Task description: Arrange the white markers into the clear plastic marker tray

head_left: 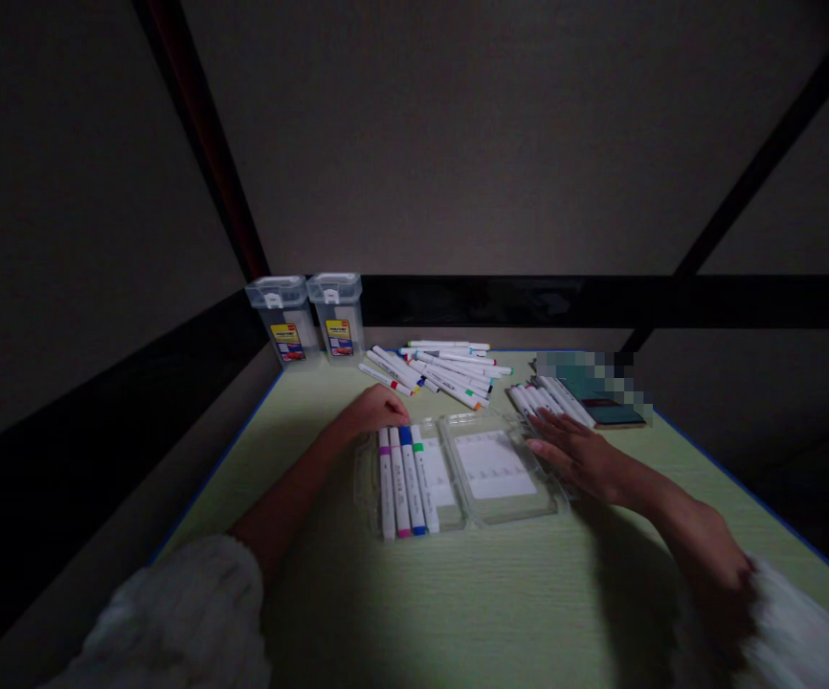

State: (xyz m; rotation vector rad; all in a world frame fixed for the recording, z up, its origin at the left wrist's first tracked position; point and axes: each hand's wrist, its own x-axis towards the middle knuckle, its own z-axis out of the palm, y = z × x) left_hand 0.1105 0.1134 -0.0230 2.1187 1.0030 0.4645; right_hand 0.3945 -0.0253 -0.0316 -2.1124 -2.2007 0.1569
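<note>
The desk (501, 603) is pale green with blue edging. At twelve o'clock, white markers (450, 371) have red, green and orange tips.

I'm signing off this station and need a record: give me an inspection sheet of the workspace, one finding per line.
Surface: pale green tabletop, blue edging, dimly lit.
Work items: open clear plastic case, four capped markers in its left half; loose marker pile beyond; marker row at right.
Clutter: two lidded plastic boxes at the back left; teal flat item, partly pixelated, at right.
Hands: left hand curled at the case's far edge, grip unclear; right hand extended by the marker row, contact unclear.
Cables: nothing seen.
Surroundings: grey wall panels, dark strips.
</note>
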